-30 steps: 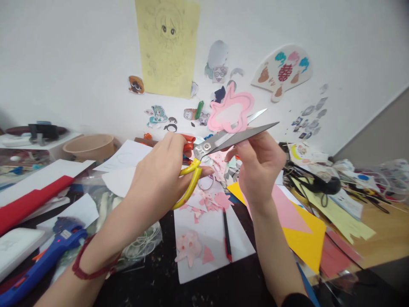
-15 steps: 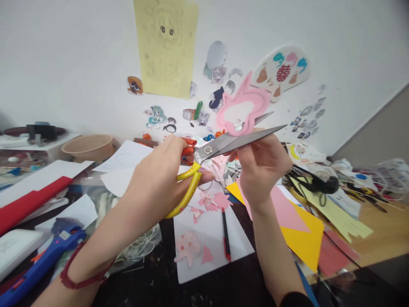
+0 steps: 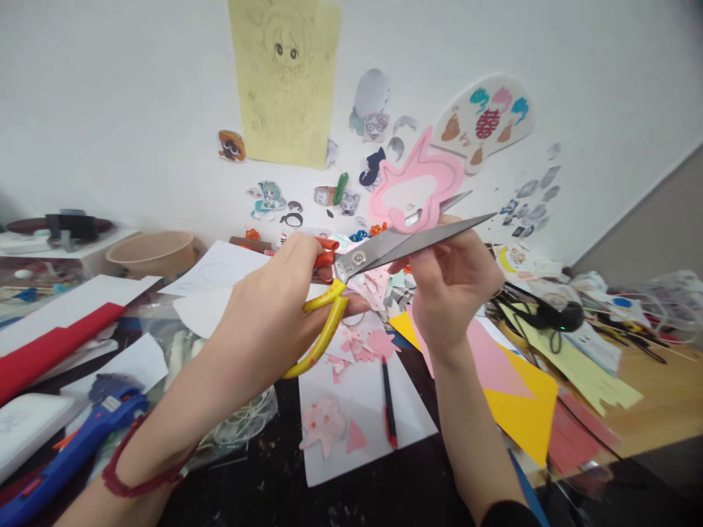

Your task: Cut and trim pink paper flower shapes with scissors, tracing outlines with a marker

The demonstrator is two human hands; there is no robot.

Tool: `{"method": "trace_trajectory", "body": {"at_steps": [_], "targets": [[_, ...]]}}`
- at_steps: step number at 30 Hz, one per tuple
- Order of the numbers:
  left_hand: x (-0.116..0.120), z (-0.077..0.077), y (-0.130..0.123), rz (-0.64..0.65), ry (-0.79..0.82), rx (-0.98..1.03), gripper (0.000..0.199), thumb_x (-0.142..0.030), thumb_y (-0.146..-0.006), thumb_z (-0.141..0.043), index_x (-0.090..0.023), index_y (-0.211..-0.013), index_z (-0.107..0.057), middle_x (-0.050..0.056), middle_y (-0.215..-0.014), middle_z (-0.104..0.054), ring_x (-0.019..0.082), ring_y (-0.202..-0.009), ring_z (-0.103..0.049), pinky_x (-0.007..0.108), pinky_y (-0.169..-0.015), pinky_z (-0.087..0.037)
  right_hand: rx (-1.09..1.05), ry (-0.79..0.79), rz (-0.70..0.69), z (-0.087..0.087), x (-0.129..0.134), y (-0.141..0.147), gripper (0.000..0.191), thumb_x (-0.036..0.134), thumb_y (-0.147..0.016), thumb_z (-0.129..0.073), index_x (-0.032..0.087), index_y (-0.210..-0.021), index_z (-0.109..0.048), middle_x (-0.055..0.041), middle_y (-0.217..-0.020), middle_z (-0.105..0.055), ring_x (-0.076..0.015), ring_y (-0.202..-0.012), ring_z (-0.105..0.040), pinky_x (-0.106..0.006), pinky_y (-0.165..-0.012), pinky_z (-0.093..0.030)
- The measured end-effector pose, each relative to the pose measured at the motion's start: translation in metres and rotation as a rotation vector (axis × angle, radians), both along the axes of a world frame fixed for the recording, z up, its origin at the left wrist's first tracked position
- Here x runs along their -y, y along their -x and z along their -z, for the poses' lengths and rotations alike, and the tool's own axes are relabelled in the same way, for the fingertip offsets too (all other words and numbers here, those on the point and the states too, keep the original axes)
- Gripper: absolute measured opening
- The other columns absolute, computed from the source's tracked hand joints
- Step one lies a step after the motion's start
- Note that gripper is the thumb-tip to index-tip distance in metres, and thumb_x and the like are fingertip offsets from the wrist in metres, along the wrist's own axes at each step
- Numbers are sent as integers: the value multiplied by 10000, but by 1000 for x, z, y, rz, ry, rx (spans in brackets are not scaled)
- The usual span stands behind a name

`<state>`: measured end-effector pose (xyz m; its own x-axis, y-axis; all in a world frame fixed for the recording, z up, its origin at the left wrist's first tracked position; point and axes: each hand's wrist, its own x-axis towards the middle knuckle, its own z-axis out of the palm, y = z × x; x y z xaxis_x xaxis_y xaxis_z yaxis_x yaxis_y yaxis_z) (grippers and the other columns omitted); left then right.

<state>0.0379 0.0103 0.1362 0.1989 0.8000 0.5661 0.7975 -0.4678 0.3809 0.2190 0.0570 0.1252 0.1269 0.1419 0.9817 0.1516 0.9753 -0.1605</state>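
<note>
My left hand (image 3: 272, 304) is closed around the red and yellow handles of a pair of scissors (image 3: 378, 252), whose blades stand apart and point right. A pink paper cutout (image 3: 439, 174) with a pointed outline and a hole in its middle rises above the blades. Its lower edge lies between them. Behind the near blade, my right hand (image 3: 455, 282) pinches this paper from below; the blade partly hides the fingertips. Below the hands, a white sheet (image 3: 351, 465) carries pink paper scraps (image 3: 356, 437), a pink star-like piece (image 3: 324, 424) and a black and red pen (image 3: 389, 402).
Yellow card (image 3: 521, 410) and pink paper (image 3: 494, 366) lie to the right beside a cable. On the left are a blue glue gun (image 3: 82, 439), a red strip (image 3: 60, 351) and a round tan bowl (image 3: 151, 252). Stickers and a yellow drawing (image 3: 285, 102) hang on the wall behind.
The pink paper's lower part has shifted slightly left against the blades. Both hands and the scissors hold nearly the same place, with the blades still apart.
</note>
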Motion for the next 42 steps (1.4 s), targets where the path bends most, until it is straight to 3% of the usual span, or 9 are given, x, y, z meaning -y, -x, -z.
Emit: {"method": "trace_trajectory", "body": {"at_steps": [7, 13, 19, 25, 33, 42], "targets": [[1, 1, 0, 25, -36, -17, 299, -418, -855, -615, -242, -915, -382, 0, -904, -539, 173, -743, -523, 291, -618, -352, 4, 7, 19, 0, 0, 0, 101, 191, -908, -627, 284, -894, -664, 33, -818, -640, -81, -556, -630, -241, -467, -580], [2, 2, -1, 38, -2, -16, 296, -408, -861, -612, -245, -908, -370, -15, -872, -526, 145, -672, -497, 276, -574, -340, -55, 26, 9, 2, 1, 6, 108, 190, -913, -622, 277, -855, -651, 38, -749, -593, -96, -580, -658, -232, -465, -588], [2, 2, -1, 49, -19, -16, 280, -397, -878, -583, -248, -885, -346, -5, -861, -514, 167, -717, -520, 288, -590, -354, -81, 37, -39, 1, 5, 11, 160, 132, -911, -594, 273, -860, -648, 40, -752, -599, -99, -602, -670, -228, -456, -574], [4, 2, -2, 59, -11, -10, 326, -425, -879, -575, -253, -838, -302, 6, -836, -507, 194, -740, -540, 307, -576, -341, -82, 51, 45, 2, 6, 11, 121, 181, -927, -590, 270, -849, -618, 36, -745, -607, -109, -599, -667, -245, -463, -580], [2, 2, 0, -1, -29, -47, 326, -466, -872, -597, -250, -909, -356, 12, -911, -546, 183, -743, -532, 294, -592, -344, -40, 98, 35, 0, 6, 4, 98, 179, -903, -611, 265, -901, -657, 34, -761, -621, -116, -623, -671, -266, -527, -598], [6, -2, -1, -46, -32, -69, 317, -498, -849, -543, -243, -992, -420, 51, -973, -590, 243, -820, -586, 327, -610, -366, 2, 86, 30, -3, 2, -2, 56, 235, -900, -631, 289, -900, -648, 27, -790, -616, -115, -584, -653, -256, -446, -531]]}}
